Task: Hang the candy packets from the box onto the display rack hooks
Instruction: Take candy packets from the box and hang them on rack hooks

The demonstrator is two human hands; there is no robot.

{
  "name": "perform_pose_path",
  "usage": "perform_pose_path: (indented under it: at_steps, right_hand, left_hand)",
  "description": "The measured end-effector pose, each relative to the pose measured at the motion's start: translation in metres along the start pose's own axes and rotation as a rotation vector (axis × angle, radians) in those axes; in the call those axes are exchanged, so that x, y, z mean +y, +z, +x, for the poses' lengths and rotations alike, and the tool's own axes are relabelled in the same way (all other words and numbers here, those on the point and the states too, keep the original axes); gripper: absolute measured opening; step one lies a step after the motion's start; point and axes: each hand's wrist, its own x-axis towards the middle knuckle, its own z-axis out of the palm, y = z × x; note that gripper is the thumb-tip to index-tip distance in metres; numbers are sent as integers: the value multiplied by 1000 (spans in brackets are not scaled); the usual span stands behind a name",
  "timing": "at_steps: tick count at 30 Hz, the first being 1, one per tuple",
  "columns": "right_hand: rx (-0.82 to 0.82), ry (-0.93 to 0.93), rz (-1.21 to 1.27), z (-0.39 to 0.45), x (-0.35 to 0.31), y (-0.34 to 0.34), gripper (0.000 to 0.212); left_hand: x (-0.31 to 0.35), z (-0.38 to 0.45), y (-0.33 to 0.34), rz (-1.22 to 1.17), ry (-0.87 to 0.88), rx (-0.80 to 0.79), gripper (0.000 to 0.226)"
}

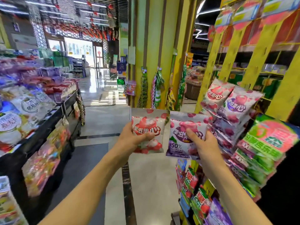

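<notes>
I am holding two candy packets: my left hand [133,138] is gripping one red packet [148,125], my right hand [203,143] one purple packet [183,132], beside the display rack [233,111].

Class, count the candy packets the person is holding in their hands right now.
2: a red packet in the left hand, a purple packet in the right hand. More could hide behind.
</notes>
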Motion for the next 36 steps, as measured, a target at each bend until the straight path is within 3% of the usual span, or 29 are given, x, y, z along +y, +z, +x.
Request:
perform_pose_path:
  at_steps: [5,12,17,28,36]
  right_hand:
    - [67,-20,-19,53,24,20,22]
    - [383,-95,-103,124,39,31,22]
    - [616,-104,-233,152,28,25,16]
    - [1097,-249,-447,131,-28,-1,12]
    - [1200,-296,-525,145,-57,-6,21]
  left_hand:
    - [-18,88,1,-64,-2,-101,53]
    - [-32,233,29,-156,53,-329,48]
    - [-21,303,67,-210,53,-612,37]
    - [44,351,182,-320,292,-1178,31]
    - [48,354,206,-468,240,-1228,27]
